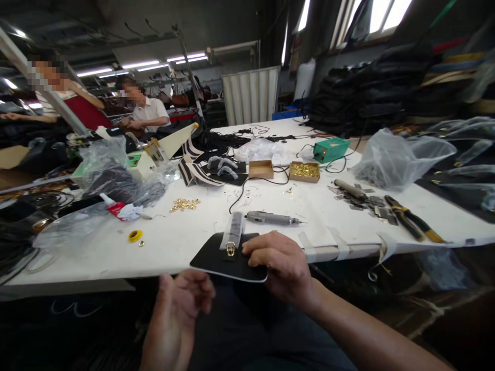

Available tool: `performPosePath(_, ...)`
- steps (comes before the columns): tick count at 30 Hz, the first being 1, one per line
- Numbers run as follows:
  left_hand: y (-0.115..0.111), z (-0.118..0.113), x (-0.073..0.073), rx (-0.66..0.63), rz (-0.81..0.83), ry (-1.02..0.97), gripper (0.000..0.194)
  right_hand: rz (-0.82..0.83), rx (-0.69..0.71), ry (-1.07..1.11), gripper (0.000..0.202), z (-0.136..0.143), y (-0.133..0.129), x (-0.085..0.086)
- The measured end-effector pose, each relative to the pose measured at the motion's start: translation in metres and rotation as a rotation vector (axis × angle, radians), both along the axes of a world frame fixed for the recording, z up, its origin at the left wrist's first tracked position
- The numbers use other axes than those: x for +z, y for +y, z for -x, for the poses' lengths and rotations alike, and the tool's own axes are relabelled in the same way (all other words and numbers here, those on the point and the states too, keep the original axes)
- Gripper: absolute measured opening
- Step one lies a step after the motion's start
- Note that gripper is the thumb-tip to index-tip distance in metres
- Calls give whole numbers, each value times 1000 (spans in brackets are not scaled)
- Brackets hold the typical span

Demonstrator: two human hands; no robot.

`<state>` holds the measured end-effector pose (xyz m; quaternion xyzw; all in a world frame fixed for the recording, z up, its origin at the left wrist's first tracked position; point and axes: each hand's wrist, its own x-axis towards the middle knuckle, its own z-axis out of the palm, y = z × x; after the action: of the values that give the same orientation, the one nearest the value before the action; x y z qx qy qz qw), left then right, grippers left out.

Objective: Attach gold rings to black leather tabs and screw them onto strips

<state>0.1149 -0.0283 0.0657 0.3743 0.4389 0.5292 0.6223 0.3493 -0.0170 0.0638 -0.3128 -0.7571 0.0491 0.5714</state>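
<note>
A black leather-like bag panel with a pale lower edge lies across the front edge of the table. On it sits a gold buckle on a short black tab, below a strap wrapped in clear plastic. My right hand grips the panel's right side, fingers on top and the rest of the hand below. My left hand is in front of the table, left of the panel and apart from it, its fingers loosely curled with nothing seen in them. Just beyond the panel lies a grey electric screwdriver.
Gold hardware pieces and a yellow tape roll lie left. Farther back stand a box of gold parts and a green power unit. Pliers and metal plates lie right. Two people are at the far left.
</note>
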Motion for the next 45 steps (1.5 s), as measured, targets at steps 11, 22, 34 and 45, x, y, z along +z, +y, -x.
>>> performPosePath(11,6,-21,-38,-176,390,-142,39,405,142,-273,34,-12,-30,-37)
performPosePath(22,-5,-30,-59,-127,270,44,51,343,-108,-133,17,17,-27,-52)
performPosePath(34,-7,-35,-58,-62,247,77,53,294,-125,-141,7,17,-24,-50)
performPosePath(45,-11,-43,-53,10,323,-161,45,221,-105,-144,18,21,-29,-58)
